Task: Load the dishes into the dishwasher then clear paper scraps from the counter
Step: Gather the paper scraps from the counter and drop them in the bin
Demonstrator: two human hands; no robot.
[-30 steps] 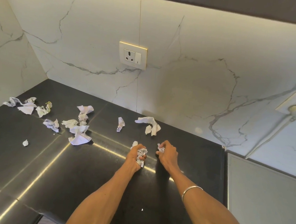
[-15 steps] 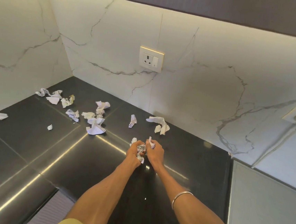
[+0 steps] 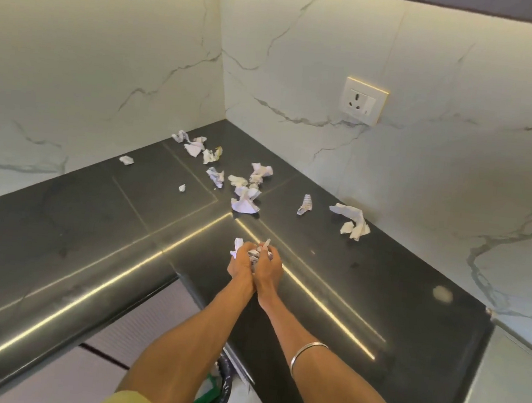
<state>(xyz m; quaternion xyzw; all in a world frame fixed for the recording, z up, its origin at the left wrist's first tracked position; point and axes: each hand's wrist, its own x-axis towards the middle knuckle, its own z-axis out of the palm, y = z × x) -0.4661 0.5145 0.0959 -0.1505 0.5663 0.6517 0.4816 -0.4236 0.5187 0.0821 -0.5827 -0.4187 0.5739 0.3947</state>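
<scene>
Both hands are pressed together over the black desk, near its inner corner. The left hand and the right hand have their fingers curled round one wad of paper scraps, with white bits poking out at the top. More paper scraps lie loose on the desk. A big white pile sits just past the hands. A small striped scrap and a long twisted scrap lie to the right of that pile, below the wall socket. A few crumpled scraps lie far back, left of the pile, near the wall corner. Two tiny bits lie further left. A silver bangle is on the right wrist. A dark bin stands on the floor under the arms, partly hidden by them.
</scene>
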